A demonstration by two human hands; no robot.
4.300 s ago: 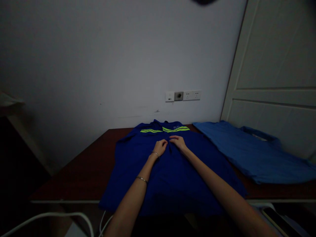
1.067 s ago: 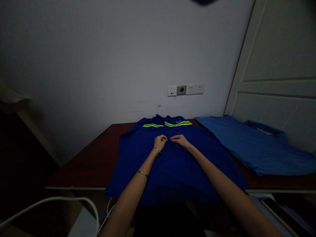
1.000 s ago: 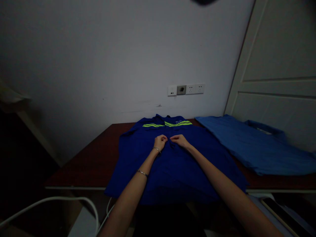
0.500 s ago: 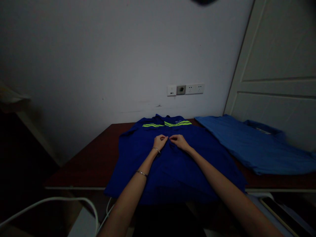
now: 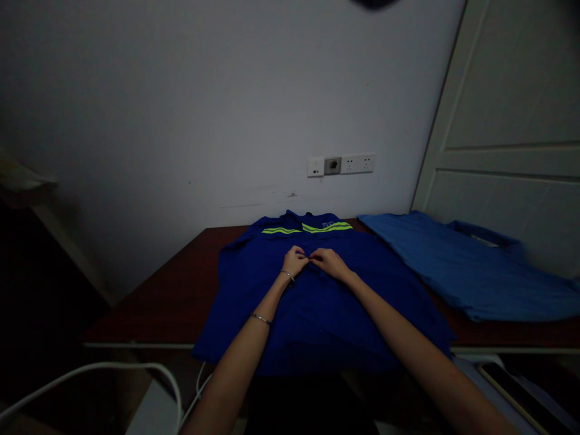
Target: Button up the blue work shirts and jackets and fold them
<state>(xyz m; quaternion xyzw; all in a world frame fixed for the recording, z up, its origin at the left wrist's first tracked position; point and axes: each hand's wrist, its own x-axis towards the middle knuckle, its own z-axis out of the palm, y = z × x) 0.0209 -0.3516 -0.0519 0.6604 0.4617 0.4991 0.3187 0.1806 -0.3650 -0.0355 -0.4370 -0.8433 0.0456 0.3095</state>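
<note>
A dark blue work jacket (image 5: 380,272) with yellow-green reflective stripes across the chest lies spread on the dark red table (image 5: 181,284), its collar toward the wall. At the middle of its front, my left hand (image 5: 294,260) pinches the fabric, thumb and forefinger together. My right hand (image 5: 330,263) is closed on the same front edge from the other side, its fingertips meeting those of the left. Whatever small fastening may sit between the fingertips is hidden. The jacket's lower edge hangs over the table's front.
A lighter blue shirt (image 5: 457,272) lies flat to the right, beside a panelled door (image 5: 507,151). Sockets (image 5: 357,163) are set in the wall behind. A white cable (image 5: 118,365) loops at the lower left. A phone-like object (image 5: 516,386) lies below the table edge at right.
Both hands have shifted very slightly toward me along the jacket's front, and the fingertips have come closer together. The garments lie as before.
</note>
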